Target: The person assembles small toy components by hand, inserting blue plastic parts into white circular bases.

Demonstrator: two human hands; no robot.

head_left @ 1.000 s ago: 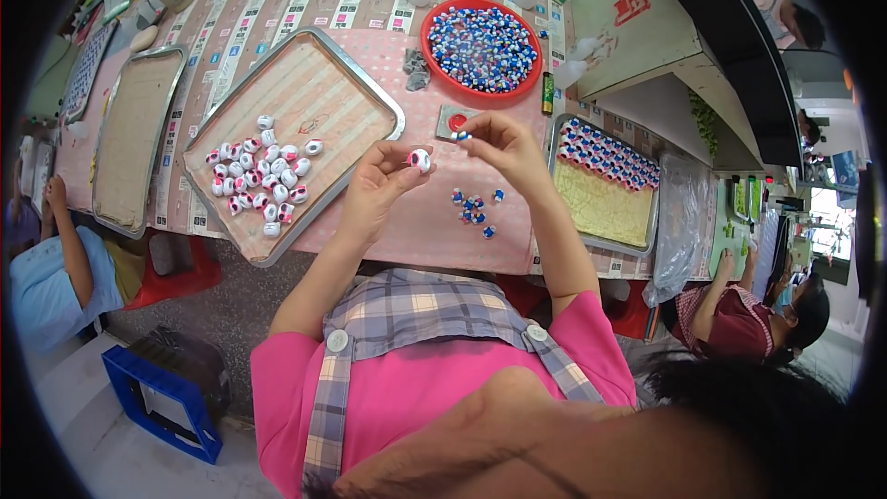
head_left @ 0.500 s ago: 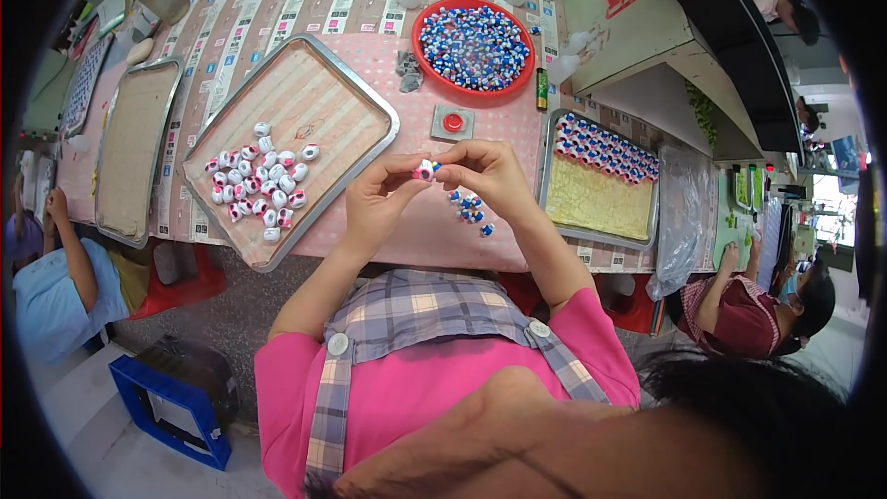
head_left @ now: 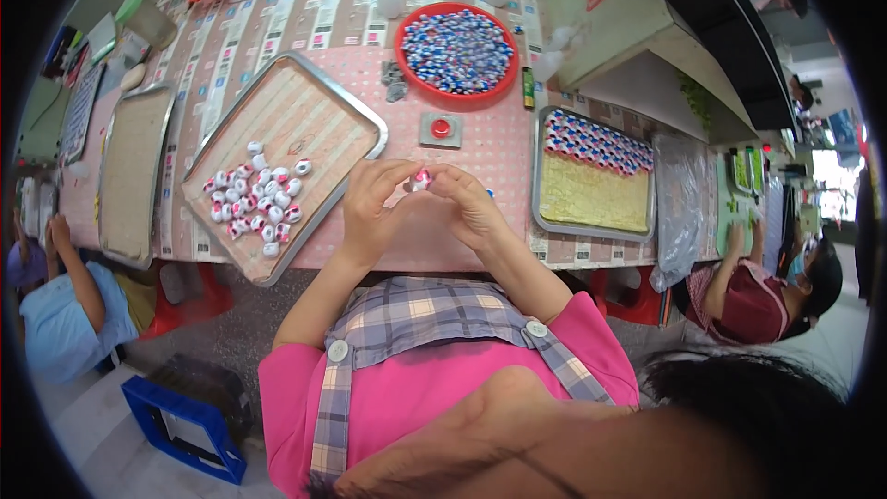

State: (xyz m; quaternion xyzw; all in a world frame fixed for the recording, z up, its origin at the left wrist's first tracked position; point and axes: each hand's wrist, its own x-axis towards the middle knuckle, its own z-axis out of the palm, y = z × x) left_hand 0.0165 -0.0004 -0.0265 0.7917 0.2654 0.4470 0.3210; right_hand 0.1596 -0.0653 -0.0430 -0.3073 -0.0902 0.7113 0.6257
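A small rounded white piece with pink-red markings (head_left: 421, 178) is pinched between the fingertips of both hands, over the pink dotted cloth. My left hand (head_left: 372, 201) grips it from the left, its thumb and forefinger closed. From the right, my right hand (head_left: 471, 208) meets it with bent, closed fingers. Beside the right hand a bit of a small blue-and-white piece (head_left: 491, 192) peeks out; the others there are hidden. At the left, a metal-rimmed tray (head_left: 319, 139) bears a heap of white-and-pink pieces (head_left: 254, 194).
Ahead stands a red bowl (head_left: 504, 97) full of small blue-and-white pieces. A small square block with a red round centre (head_left: 441, 128) sits nearer. To the right, a yellow-lined tray (head_left: 591, 194) holds rows of pieces. Another tray (head_left: 134, 176) lies far left. People sit on both sides.
The view has shifted a little. My right hand has come lower and closer to the left, now covering most of the loose blue-and-white pieces. The white-and-pink piece stays between the fingertips.
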